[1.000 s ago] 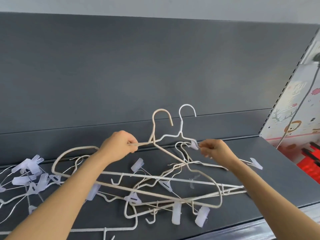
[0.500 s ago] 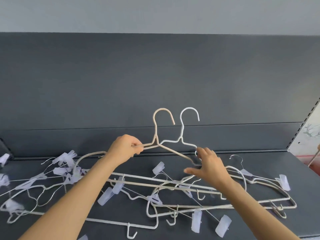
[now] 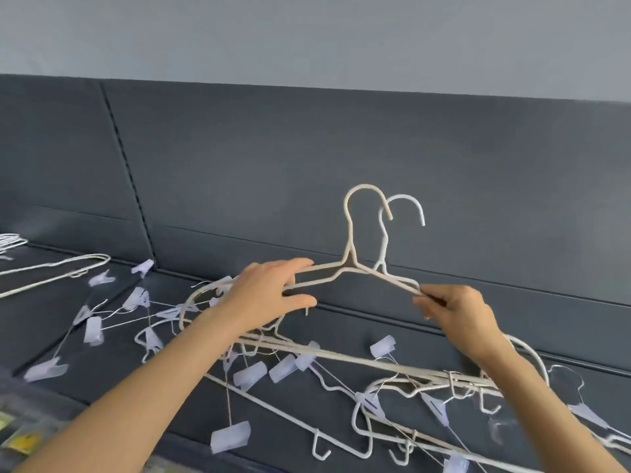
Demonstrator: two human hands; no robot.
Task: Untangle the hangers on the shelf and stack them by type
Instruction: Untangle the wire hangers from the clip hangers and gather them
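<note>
Head view. Half a second ago the right hand [image 3: 457, 312] was spread and reaching. Its fingers are now pinched on the right shoulder of the cream hanger [image 3: 348, 261], with the white hanger [image 3: 384, 240] alongside. The left hand [image 3: 269, 295] stays clamped on the left shoulder. The pair is held above the shelf [image 3: 341, 322], hooks now overlapping. The lower bars appear caught in the tangle [image 3: 375, 370], so we judge them not yet freed.

A pale grey wall [image 3: 307, 35] runs above the dark back panel [image 3: 341, 148]; blurred yellowish items [image 3: 20, 436] lie lower left.

One head camera looks forward and down, close behind the left hand [image 3: 263, 297] and right hand [image 3: 459, 314], facing the shelf [image 3: 392, 324] beyond.
</note>
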